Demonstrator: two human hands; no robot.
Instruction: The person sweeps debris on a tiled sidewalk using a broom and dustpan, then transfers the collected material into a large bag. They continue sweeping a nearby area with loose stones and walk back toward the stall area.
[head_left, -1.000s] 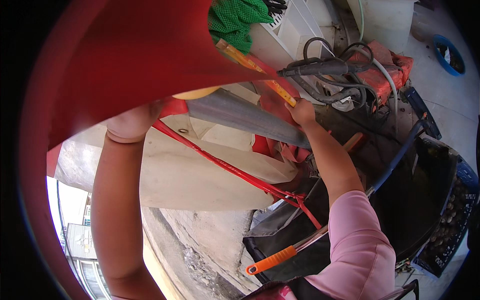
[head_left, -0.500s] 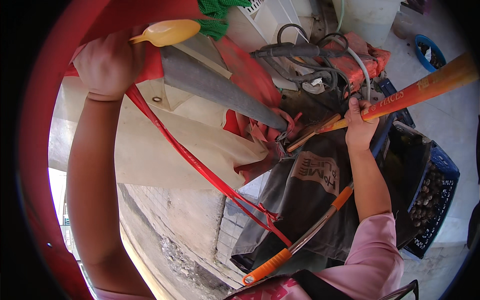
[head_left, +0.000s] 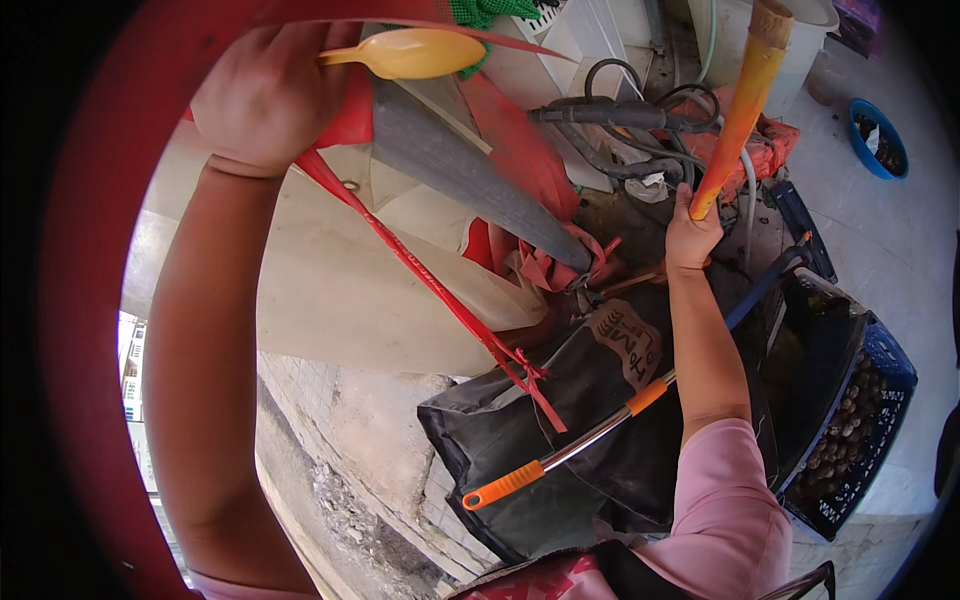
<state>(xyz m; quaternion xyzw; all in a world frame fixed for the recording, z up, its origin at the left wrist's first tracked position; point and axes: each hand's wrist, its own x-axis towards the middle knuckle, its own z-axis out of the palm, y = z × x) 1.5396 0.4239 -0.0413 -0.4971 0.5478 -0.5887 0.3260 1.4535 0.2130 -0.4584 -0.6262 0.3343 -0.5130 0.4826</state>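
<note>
My left hand is closed at upper left, with a yellow spoon sticking out of it to the right. Red plastic cloth lies around that hand, and a long red ribbon hangs down from beneath it. Just right of the hand slants a thick grey pole, its lower end tied round with red plastic. In my right hand is an orange-yellow wooden stick, gripped near its lower end and standing steeply upward. A black bag spreads below my right forearm.
An orange-and-silver rod handle crosses the bag. At right stands a blue crate with many small round brown things. A blue basin sits on the tiled floor. Black hoses coil beside a red bundle.
The stick in my right hand has swung from pointing right to pointing upward. My left hand still holds the spoon. The whole view has shifted a little.
</note>
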